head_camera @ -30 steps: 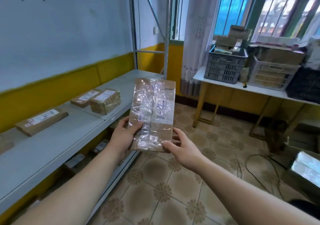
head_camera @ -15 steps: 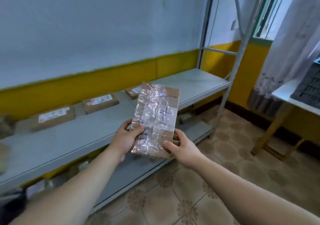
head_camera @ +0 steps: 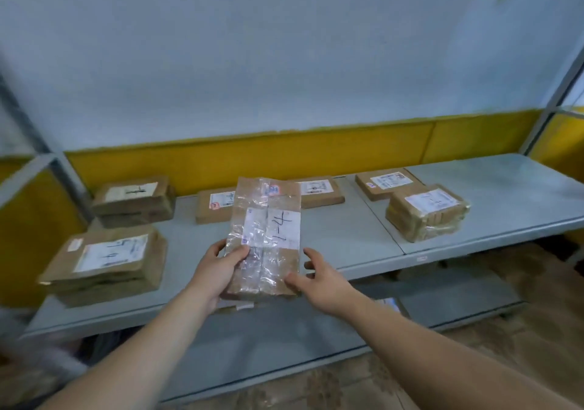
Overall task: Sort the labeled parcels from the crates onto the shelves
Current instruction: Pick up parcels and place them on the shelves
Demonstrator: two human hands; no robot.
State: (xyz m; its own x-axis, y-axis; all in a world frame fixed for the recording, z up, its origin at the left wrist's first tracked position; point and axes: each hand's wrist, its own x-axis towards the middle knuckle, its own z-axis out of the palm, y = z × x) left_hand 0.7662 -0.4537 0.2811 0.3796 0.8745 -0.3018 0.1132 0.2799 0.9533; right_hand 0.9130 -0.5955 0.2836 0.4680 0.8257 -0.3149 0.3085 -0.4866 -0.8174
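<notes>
Straight ahead, facing a long grey shelf, closed off behind by a white wall with a yellow band and at either end by slanted metal uprights. Below it, a lower shelf.

Most open board at the far right end and along the middle front strip, between the left front stack and the right stack. Along the back, from left: a rear stack, a flat parcel partly hidden, a labelled parcel, and a thin parcel just behind the right stack.

Over that middle strip, held lengthwise, the taped parcel: far end raised, near end low at the shelf's front edge. Cannot tell whether resting on the board or just above it. Well apart from the stacks on either side, and overlapping the flat parcel behind it in this view. White label facing up, with handwriting on it.

Clamped on the near left edge, the left hand, thumb across the taped front, fingers behind. Looser at the near right corner, the right hand: thumb laid on the corner, fingers spread just beside the right edge, not wrapped round. Hands apart, with the parcel between them.
</notes>
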